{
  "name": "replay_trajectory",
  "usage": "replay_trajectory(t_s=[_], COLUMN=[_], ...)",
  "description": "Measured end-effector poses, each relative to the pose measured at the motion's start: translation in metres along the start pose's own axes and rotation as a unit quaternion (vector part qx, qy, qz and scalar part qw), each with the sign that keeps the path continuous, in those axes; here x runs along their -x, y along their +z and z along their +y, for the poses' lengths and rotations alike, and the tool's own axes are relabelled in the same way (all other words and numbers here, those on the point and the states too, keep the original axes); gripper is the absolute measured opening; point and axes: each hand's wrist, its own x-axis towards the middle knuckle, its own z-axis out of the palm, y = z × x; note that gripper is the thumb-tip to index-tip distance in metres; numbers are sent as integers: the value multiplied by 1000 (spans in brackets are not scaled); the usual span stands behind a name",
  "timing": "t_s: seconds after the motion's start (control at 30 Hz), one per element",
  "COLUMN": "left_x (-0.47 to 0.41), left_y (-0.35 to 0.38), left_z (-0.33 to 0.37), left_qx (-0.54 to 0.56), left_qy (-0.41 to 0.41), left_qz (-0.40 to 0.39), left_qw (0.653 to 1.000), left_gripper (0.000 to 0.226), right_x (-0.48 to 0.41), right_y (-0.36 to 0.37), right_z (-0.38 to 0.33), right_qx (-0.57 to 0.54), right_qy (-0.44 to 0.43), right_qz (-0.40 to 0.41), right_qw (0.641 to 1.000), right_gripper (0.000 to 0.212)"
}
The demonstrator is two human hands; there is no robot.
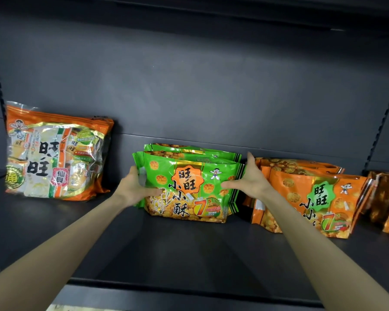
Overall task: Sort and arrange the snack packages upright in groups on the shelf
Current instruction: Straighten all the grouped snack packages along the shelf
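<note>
Both hands are bracing the green snack pkgs [189, 176] on the shelf [166, 248].
L hand [133, 187] is gripping the group's left edge, w/ fingers curling round the front pkg's side and thumb lying across its face. R hand [248, 178] is pressing flat on the group's right edge, spread wide, w/ fingers straight & pointing up and thumb stretching out over the front. The green snack pkgs are standing upright btwn the two hands, several deep and tipping back a little. Just right of the R hand, the orange pkgs [312, 198] are standing as a group; touching the hand or not, can't tell. Further right of that hand, brown-gold pkgs [386, 198] are sitting at the frame edge. Well left of the L hand, a big orange & white bag [54, 153] is leaning on the back wall [200, 86], apart from the rest.
</note>
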Motion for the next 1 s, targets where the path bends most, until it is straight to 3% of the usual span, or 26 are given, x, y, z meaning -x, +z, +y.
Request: replay_trajectory(t_s=[0.2,0.4,0.63,0.83,1.0], left_x=[15,21,17,10,-4], left_y=[-24,-69,-134,-199,-247], left_z=[6,6,-20,-65,-121], left_qx=[-90,-222,-261,-265,-233], left_qy=[69,125,159,178,165], left_qz=[53,50,49,53,72], left_qw=[992,966,951,946,956], left_gripper=[96,69,52,54,60], right_x=[6,1,-1,-5,-1], right_y=[-7,15,59,135,203], right_z=[-27,-63,-121,-181,-212], right_qx=[152,268,272,208,174], right_qy=[-73,-75,-125,-169,-157], right_qz=[-16,8,-25,-8,-21], right_qw=[986,960,954,963,972], right_gripper=[81,61,63,61,63])
